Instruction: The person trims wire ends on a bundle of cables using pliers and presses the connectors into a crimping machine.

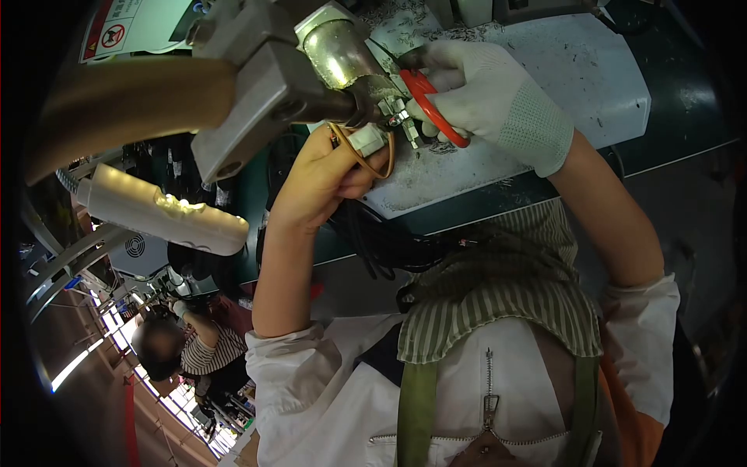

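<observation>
My right hand (pixel 498 97), in a white glove, is closed around the red handle of what looks like a pair of scissors (pixel 424 97); most of the blades are hidden. My bare left hand (pixel 323 175) pinches a small whitish piece (pixel 367 141), whose exact kind I cannot make out. A thin tan loop (pixel 391 159) hangs around that piece and my fingers. Small shiny metal parts (pixel 398 117) sit between my two hands, just left of the red handle. Above them is a metal cylinder (pixel 331 54) of a machine or lamp fixture.
Many tiny dark clippings lie on the white board (pixel 599 86) on the green table (pixel 692 101). Black cables (pixel 381 237) hang at the table edge. A thick grey arm (pixel 257 109) and a lit lamp (pixel 163 210) fill the left. Another person (pixel 214 350) works at lower left.
</observation>
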The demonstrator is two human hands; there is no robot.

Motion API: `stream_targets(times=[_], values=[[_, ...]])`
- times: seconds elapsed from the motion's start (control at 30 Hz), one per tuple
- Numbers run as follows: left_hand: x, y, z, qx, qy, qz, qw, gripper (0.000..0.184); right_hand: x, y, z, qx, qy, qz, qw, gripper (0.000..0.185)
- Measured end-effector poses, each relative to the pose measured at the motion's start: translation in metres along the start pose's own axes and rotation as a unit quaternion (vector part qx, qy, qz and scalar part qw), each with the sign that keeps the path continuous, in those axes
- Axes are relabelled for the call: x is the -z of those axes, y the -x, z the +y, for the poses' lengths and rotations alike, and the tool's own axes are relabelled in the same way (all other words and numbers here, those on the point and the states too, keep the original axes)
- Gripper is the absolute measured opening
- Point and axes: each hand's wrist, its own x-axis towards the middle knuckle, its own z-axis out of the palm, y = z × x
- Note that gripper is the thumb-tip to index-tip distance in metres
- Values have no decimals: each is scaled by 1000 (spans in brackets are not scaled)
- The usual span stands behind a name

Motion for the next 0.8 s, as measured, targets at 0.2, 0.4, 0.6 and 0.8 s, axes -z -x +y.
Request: stream_targets(times=[0.2, 0.4, 0.6, 0.8], values=[[-4, -9, -18, -78, -96, 111, 986, 19, -2, -4, 8, 7, 0, 19, 1000, 58], [-18, -8, -14, -121, -159, 152, 968, 14, 1, -3, 6, -11, -99, -21, 995, 58], [-18, -6, -11, -125, -212, 163, 955, 11, -2, -8, 3, -46, 45, 12, 998, 52], [1, -12, -14, -115, -213, 127, 962, 11, 1, -10, 0, -95, 53, -12, 994, 48]])
